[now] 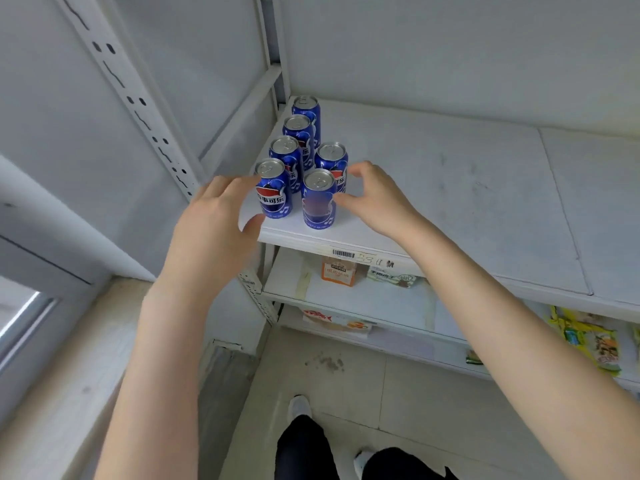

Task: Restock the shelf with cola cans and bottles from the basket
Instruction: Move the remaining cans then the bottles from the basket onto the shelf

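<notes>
A white post with holes [138, 102] stands at the left of the top shelf [450, 188], just beside the cans. The left hand [211, 223] reaches in next to this post. It is open, with the fingers spread out and the thumb low, right by the near left can [273, 194]. The right hand [377, 202] is open too, with its fingers bent a little, and it sits just to the right of the near right can [319, 202]. I cannot tell if either hand really touches a can, and neither hand holds one. Six blue cola cans [285, 157] stand upright at the left end of the top shelf. Four make a row going from near to far, and two more stand to the right of that row, close together. The rest of the top shelf to the right is white, with some grey marks on it. A barcode sticker [343, 253] is on the front edge of the shelf, under the cans. On the lower shelf [363, 306] there is an orange box [338, 273] and a small green and white packet [393, 279] beside it. Yellow and green snack bags [592, 341] lie further right and lower down. Below is a pale tiled floor [346, 386], where the person's dark trouser leg [304, 445] and a white shoe [299, 408] show. A pale window ledge [76, 341] runs along the left, and the wall [450, 46] behind the shelf is plain grey-white.
</notes>
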